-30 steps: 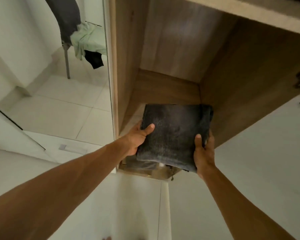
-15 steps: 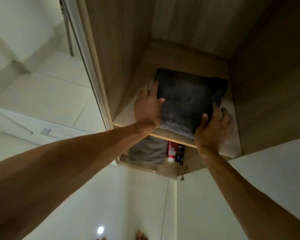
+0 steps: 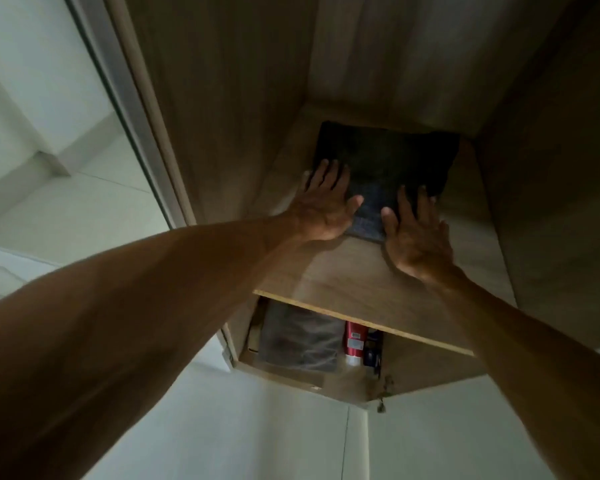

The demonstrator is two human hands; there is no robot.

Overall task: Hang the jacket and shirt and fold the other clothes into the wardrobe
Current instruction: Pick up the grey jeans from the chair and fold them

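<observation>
A folded dark garment [image 3: 388, 164] lies flat on the wooden wardrobe shelf [image 3: 354, 275], pushed towards the back wall. My left hand [image 3: 326, 206] rests flat on the garment's front left corner, fingers spread. On the front right edge my right hand [image 3: 416, 237] lies the same way, palm down. Neither hand grips the cloth; both press or push on it.
Wooden side walls enclose the shelf left and right. Below the shelf sit a folded grey item [image 3: 298, 337], a red bottle [image 3: 355, 341] and a dark bottle [image 3: 373, 349]. A mirrored sliding door [image 3: 49, 133] stands at the left, white doors below.
The garment went from held in front of the wardrobe to lying on the shelf, then slid deeper inside. Both hands let go and now lie flat on its front edge.
</observation>
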